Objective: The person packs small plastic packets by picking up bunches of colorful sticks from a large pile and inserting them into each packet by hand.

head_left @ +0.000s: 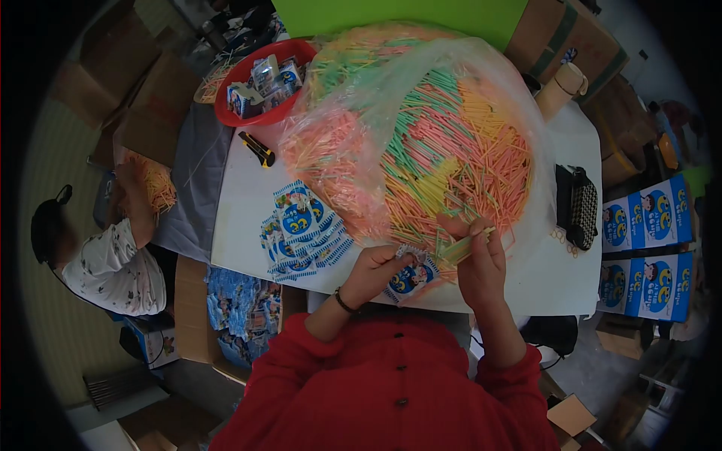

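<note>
My left hand grips a small blue-and-white printed packet by its upper edge, close to the table's front edge. Pinched in my right hand is a small bunch of pale yellow-green sticks, their ends near the packet's top. Just beyond both hands spreads a big heap of thin pink, green, yellow and orange sticks, partly covered by a clear plastic bag. Left of my left hand, more printed packets lie in an overlapping pile.
On the white table lie a yellow-black box cutter and a dark checked pouch. A red basin holds packets. A carton of packets stands below left. Blue printed boxes are right. Another person works at left.
</note>
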`<state>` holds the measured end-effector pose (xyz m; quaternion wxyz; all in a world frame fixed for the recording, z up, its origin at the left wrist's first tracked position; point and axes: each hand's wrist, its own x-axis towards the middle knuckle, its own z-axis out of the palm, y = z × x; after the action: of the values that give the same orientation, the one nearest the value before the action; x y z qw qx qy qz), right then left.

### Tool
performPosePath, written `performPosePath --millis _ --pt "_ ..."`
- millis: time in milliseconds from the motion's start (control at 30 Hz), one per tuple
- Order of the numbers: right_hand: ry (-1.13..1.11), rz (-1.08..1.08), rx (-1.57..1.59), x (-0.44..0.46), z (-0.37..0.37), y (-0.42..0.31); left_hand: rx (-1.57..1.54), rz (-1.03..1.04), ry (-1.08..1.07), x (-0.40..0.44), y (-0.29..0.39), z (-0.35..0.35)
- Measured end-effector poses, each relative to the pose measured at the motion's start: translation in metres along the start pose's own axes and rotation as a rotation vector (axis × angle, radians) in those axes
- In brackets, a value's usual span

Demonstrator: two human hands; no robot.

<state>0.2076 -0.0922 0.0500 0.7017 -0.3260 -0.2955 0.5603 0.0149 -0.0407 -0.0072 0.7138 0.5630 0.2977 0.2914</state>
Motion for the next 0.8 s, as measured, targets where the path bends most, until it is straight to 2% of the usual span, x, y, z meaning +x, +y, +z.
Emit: performPosePath --millis 133,300,433,533,600,800 --pt "-0.122 -0.076 -0.079 0.003 0.019 0.000 0.047 0.043 -0.031 0.002 0.008 0.009" --pt "-0.181 -0.040 -0.241 0.010 0.015 0.016 0.043 0.069 -0.033 -0.002 0.010 0.007" --pt "-0.191 0.066 -0.209 0.008 0.004 0.024 -0.021 0.038 -0.016 -0.005 0.007 0.005" --pt "-0.144 0.022 -0.247 0.008 0.001 0.024 0.040 0.037 -0.088 -0.004 0.003 0.004" --pt "0.054 0.204 0.123 0.008 0.005 0.020 0.097 0.049 -0.104 -0.002 0.003 0.005" --pt "0.133 0.204 0.108 0.007 0.011 0.016 0.034 0.047 -0.091 -0.001 0.008 0.009"
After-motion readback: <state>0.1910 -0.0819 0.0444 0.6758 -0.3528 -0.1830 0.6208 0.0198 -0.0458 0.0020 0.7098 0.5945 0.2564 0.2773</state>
